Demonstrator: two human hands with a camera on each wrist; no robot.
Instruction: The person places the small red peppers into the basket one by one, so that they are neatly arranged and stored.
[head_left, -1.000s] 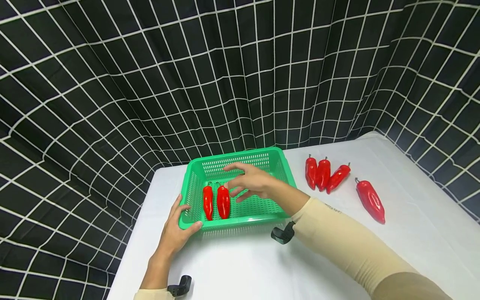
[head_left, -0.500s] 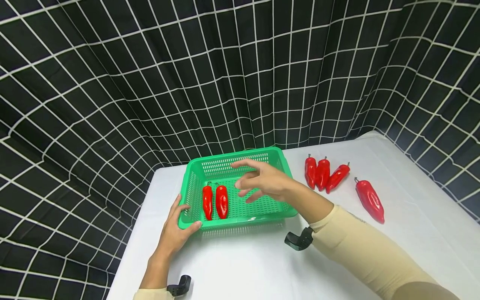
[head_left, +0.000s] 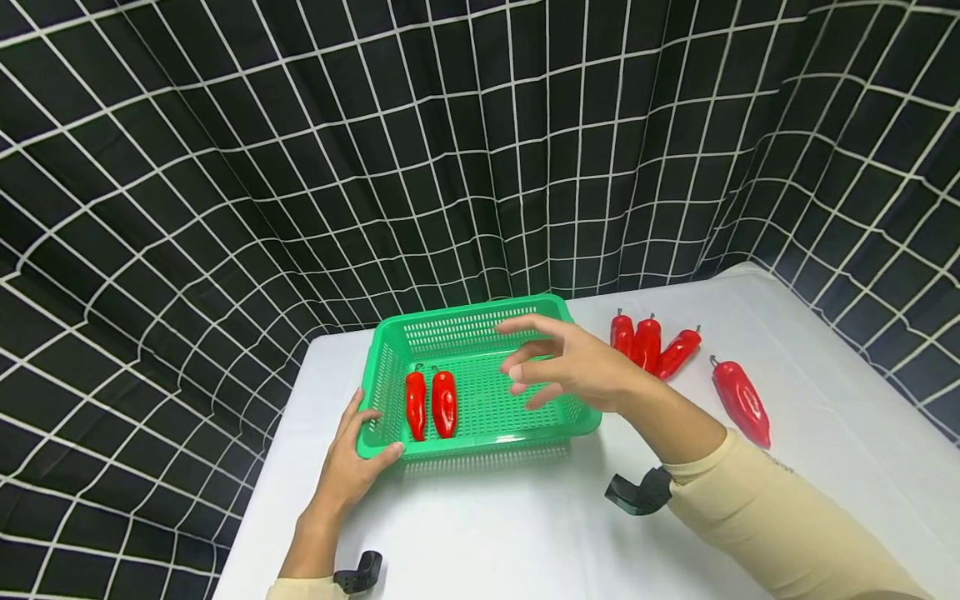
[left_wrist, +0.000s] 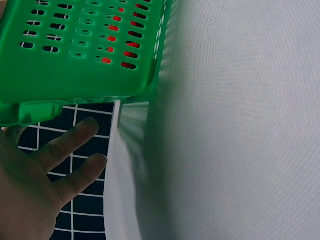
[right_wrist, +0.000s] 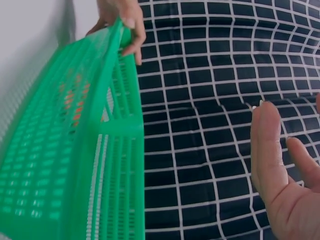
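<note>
In the head view, a green plastic basket (head_left: 487, 444) with slotted walls stands on the white-covered table. Two long red peppers, a left one (head_left: 416, 407) and a right one (head_left: 444, 405), lie side by side inside at its left end, stems toward the back. My left hand (head_left: 351, 468) grips the basket's front left corner, thumb on the front rim and a finger hooked over the left rim. Two of its fingers (left_wrist: 75, 140) stretch out beneath the rim in the left wrist view. Above the basket's right part hovers my right hand (head_left: 573, 367), fingers spread and holding nothing.
Right of the basket, several more red peppers lie on the white table (head_left: 510, 525): a close group (head_left: 647, 340) toward the back and a single pepper (head_left: 741, 402) nearer the right edge. A black curtain (head_left: 420, 167) with a white grid surrounds the table's back and sides.
My right hand has drawn away to the right from the peppers in the basket, now partly covering the group on the table. The left hand and basket have stayed in place.
</note>
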